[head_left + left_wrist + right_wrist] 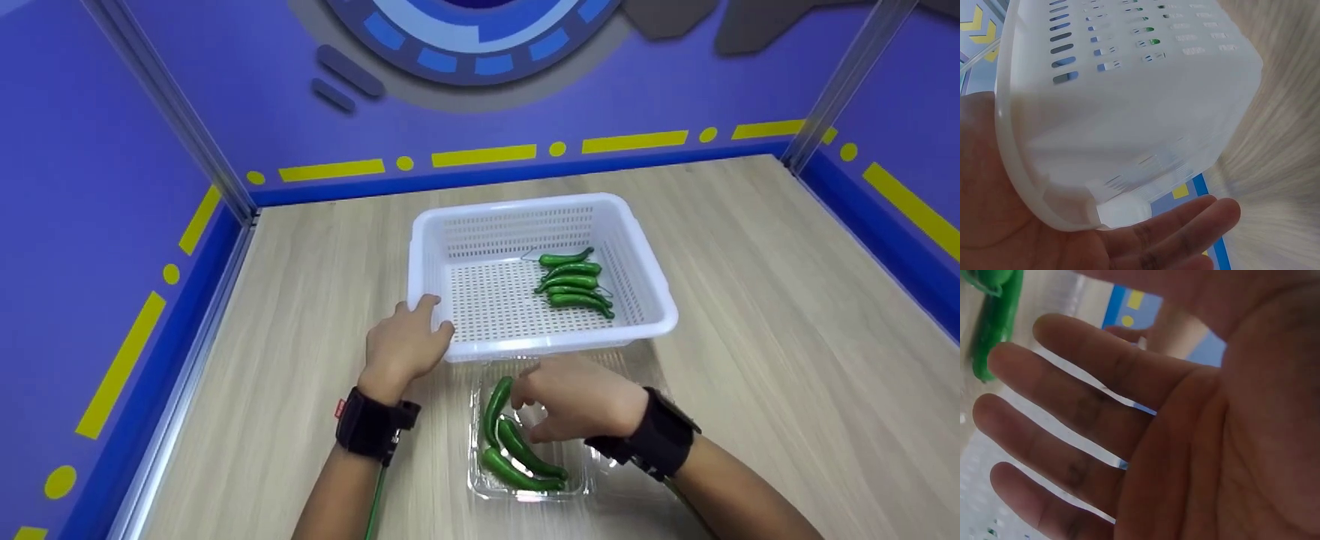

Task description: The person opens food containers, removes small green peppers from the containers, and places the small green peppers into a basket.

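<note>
My left hand (401, 349) holds the front left corner of a white perforated plastic basket (651, 330). Its thumb lies over the rim and its fingers extend down the outside, beside the basket wall (1100, 124) in the left wrist view. Several green chili peppers (574, 281) lie side by side in the right part of the basket. Over a clear plastic box (474, 480) in front of it hovers my right hand (574, 397), its fingers loosely bent. Three green chili peppers (517, 480) lie in the box's left part. The right wrist view shows spread fingers (1061, 377) and nothing in the palm.
The light wood-grain table (322, 285) reaches back to a blue printed wall (480, 120), with similar panels left and right. Beside the box, under my right wrist, a transparent flap (630, 476) of the same clear plastic spreads over the table.
</note>
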`<state>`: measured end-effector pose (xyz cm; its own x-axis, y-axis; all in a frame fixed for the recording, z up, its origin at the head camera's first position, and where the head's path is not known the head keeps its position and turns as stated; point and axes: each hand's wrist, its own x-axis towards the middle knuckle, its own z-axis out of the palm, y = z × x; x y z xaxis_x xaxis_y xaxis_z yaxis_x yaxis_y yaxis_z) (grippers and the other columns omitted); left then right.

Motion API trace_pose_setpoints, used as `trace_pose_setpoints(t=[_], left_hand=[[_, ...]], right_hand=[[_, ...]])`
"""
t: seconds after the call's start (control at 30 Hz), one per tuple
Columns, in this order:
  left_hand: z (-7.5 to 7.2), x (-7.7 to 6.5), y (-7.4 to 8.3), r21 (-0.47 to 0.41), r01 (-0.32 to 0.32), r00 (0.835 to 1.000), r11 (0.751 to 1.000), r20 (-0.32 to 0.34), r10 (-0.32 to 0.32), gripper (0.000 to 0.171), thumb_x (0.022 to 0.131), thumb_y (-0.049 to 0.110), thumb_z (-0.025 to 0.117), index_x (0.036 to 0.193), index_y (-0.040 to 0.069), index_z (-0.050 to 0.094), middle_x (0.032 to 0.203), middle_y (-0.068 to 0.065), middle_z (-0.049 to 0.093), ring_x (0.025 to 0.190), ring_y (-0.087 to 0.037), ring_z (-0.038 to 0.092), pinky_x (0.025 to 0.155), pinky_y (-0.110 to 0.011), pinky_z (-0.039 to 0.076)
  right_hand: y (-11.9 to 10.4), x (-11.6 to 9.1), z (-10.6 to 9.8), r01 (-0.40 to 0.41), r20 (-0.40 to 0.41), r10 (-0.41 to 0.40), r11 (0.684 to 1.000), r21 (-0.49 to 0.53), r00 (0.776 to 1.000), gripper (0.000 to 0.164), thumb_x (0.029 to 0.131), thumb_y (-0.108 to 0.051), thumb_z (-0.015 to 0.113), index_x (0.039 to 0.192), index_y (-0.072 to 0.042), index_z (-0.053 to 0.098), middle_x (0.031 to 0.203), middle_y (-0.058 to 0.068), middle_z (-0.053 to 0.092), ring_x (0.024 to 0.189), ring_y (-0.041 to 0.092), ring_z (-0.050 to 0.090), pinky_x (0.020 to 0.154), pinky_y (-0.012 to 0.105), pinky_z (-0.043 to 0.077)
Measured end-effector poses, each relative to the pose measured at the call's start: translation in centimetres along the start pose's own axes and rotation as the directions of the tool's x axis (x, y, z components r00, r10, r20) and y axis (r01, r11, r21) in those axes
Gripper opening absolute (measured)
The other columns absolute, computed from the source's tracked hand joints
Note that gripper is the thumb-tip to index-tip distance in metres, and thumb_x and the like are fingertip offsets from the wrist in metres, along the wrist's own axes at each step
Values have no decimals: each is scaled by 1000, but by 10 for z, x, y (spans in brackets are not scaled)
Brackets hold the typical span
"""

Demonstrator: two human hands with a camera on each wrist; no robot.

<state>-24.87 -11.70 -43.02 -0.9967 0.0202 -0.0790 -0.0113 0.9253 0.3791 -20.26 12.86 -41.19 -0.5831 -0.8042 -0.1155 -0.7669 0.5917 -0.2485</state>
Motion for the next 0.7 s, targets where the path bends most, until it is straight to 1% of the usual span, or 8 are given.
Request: trace_pose_setpoints(t=[0.1,0.17,0.33,0.4,0.5,0.6,0.7], left_hand=[[-1,-1,-1,0,0,1000,1000,4,0,59,99,47,43,151,19,48,137,-22,59,105,-41,65,83,-55,52],[-1,-1,0,1,1,1000,1000,7,-1,59,99,47,43,151,19,48,137,-22,59,105,-41,65,83,-55,52],[-1,-1,1,2,1,1000,1000,0,-1,59,98,47,44,151,19,49,134,-23,60,103,-40,65,83,-54,52],[-1,-1,1,2,-2,1000,1000,-8,2,59,98,46,44,150,19,49,132,-23,61,101,-40,65,81,-54,52],[0,-1,1,2,-1,1000,1000,-15,1,58,98,45,45,149,18,51,130,-22,62,97,-39,66,78,-54,52],[1,-2,1,-2,-1,1000,1000,-18,1,58,98,45,46,149,18,51,129,-22,62,95,-38,65,77,-53,52],[1,-2,0,-7,-1,1000,1000,-22,1,57,98,44,46,149,19,51,129,-22,62,95,-38,65,77,-53,53]], right_hand=[[-2,2,6,3,-2,-3,1000,-26,1000,30,77,-31,85,102,-17,77,99,-4,75,87,17,70,77,34,57],[-3,3,9,4,-4,-4,999,-41,1000,30,75,-28,86,102,-18,76,99,-3,73,84,17,69,75,34,57],[-1,5,14,1,-15,-2,998,-70,1000,38,71,-15,85,107,-18,75,97,-2,69,78,15,65,71,31,56],[0,6,17,2,-22,-4,997,-83,1000,41,69,-14,85,108,-19,75,96,-2,67,77,14,63,70,30,55],[2,8,21,16,-35,-21,992,-128,999,39,70,-16,84,107,-21,75,92,-4,64,77,13,60,70,30,53],[4,9,23,31,-32,-37,985,-168,999,37,69,-23,86,104,-23,74,91,-5,63,79,13,59,71,32,51],[5,10,25,31,-6,-32,987,-156,999,40,68,-30,88,105,-24,73,94,-5,65,83,14,60,74,34,52]])
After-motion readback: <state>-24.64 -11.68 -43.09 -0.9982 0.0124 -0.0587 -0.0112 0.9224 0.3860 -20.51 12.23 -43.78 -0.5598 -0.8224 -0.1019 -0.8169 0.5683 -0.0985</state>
